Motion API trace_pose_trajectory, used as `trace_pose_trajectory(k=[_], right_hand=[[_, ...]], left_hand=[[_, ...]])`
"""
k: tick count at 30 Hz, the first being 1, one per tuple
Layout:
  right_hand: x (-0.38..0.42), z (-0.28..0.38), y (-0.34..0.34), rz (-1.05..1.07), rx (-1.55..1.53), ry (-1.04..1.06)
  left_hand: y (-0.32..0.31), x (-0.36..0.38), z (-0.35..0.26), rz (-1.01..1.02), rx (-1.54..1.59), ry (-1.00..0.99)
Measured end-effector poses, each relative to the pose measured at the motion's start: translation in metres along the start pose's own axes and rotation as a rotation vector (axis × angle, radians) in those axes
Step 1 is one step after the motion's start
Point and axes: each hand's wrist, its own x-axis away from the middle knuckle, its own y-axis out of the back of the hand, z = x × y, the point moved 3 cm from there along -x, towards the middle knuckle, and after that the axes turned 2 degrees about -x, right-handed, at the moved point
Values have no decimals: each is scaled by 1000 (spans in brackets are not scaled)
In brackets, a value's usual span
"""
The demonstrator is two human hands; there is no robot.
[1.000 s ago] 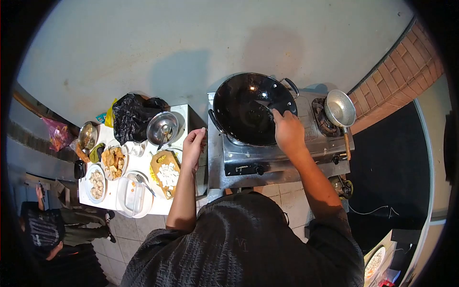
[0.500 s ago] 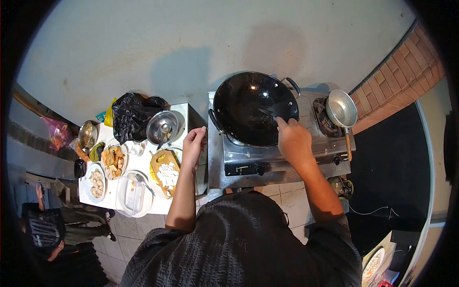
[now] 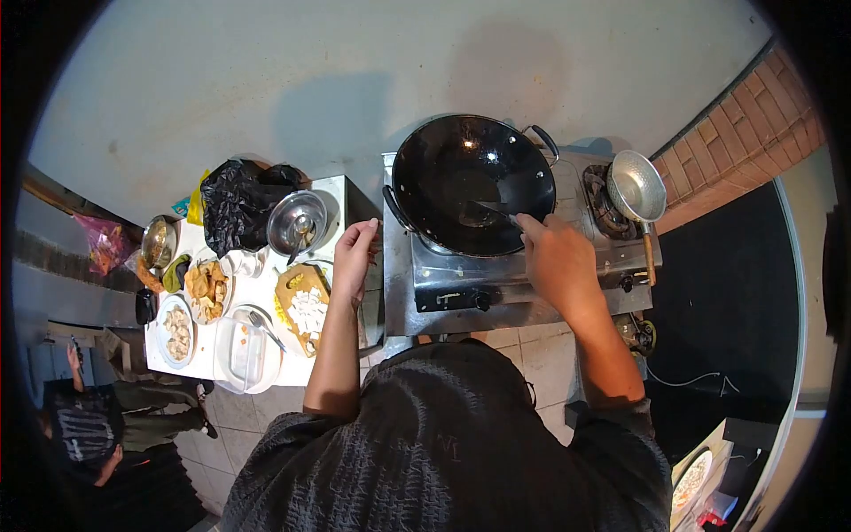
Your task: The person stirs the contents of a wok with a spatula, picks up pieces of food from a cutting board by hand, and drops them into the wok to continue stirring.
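A dark spatula is gripped in the closed fingers of the right hand, its blade lowered into the black wok just beyond them. The wok's near rim is partly covered by that hand. The left hand is raised near the stove, fingertips pressed together. A metal bowl and cutting board are set on the table.
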Motion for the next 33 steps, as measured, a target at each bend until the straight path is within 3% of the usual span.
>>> trace_pose_trajectory(k=[20, 23, 25, 33], right_hand=[[-6, 1, 11, 70, -172, -62], [-6, -9, 11, 53, -246, -139], [-6, -15, 9, -109, -288, -118], [-3, -40, -10, -123, -114, -170]], left_hand=[[0, 2, 4, -9, 11, 13], [4, -1, 8, -1, 39, 8], [5, 0, 8, -15, 22, 10], [2, 3, 4, -26, 20, 1]])
